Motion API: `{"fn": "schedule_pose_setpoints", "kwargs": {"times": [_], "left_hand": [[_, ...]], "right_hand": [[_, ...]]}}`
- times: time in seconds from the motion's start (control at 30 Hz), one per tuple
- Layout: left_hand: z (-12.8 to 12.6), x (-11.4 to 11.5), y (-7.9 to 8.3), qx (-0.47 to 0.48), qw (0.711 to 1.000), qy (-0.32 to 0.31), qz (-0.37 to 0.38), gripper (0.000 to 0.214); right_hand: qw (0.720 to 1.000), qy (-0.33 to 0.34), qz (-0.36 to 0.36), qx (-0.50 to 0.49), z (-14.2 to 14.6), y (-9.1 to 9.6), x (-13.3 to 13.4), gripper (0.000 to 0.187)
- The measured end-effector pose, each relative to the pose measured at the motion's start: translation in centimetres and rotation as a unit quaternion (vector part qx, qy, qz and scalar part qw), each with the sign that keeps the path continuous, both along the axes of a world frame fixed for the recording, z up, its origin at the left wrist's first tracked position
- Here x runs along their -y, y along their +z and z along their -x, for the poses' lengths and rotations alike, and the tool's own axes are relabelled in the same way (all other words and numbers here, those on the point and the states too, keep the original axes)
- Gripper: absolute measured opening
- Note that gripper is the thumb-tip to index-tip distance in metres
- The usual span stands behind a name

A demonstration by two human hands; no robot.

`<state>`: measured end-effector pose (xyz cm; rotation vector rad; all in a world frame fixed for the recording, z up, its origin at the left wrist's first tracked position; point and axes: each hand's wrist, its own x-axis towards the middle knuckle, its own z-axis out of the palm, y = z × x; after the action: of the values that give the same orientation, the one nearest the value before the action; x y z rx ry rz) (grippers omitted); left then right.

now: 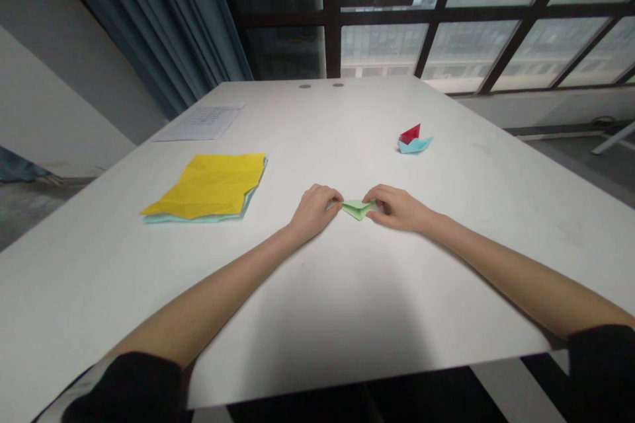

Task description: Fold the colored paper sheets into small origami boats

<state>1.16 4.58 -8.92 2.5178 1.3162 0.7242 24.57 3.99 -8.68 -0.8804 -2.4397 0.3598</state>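
A small folded piece of light green paper [357,209] lies on the white table [347,291] between my two hands. My left hand [315,209] pinches its left corner with curled fingers. My right hand [394,207] pinches its right side, fingers closed on the fold. Both forearms rest on the tabletop.
A yellow sheet [213,184] lies on top of pale teal sheets [198,218] at the left. A white printed sheet [201,123] sits at the far left. A red folded paper boat [409,134] and a light blue one [415,145] stand at the far right. Windows and a curtain lie behind.
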Motion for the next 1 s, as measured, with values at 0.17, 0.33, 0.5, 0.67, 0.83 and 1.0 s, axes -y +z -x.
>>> {"fn": "schedule_pose_setpoints", "kwargs": {"times": [0.17,0.33,0.5,0.67,0.83,1.0], "left_hand": [[0.0,0.0,-0.2,0.008,0.999,-0.034,-0.016,0.016],[-0.1,0.5,-0.1,-0.019,0.991,-0.119,-0.05,0.025],[-0.8,1.0,0.3,-0.048,0.986,-0.144,-0.067,0.019],[-1.6,1.0,0.3,-0.077,0.99,-0.103,-0.066,0.022],[-2.0,1.2,0.3,-0.098,0.99,-0.066,-0.073,0.019],[-1.9,1.5,0.8,-0.151,0.984,-0.022,-0.095,0.028]], "right_hand": [[0.998,0.01,-0.049,0.027,0.0,0.2,0.0,0.016],[0.995,0.024,-0.082,0.052,0.0,0.2,-0.1,0.021],[0.997,0.006,-0.069,0.041,0.3,0.1,-0.2,0.023],[0.998,-0.026,-0.047,0.024,0.9,-0.2,-0.2,0.018],[0.998,-0.037,-0.051,0.031,0.9,-0.3,-0.2,0.021],[0.997,-0.048,-0.048,0.045,0.9,-0.1,-0.1,0.021]]}}
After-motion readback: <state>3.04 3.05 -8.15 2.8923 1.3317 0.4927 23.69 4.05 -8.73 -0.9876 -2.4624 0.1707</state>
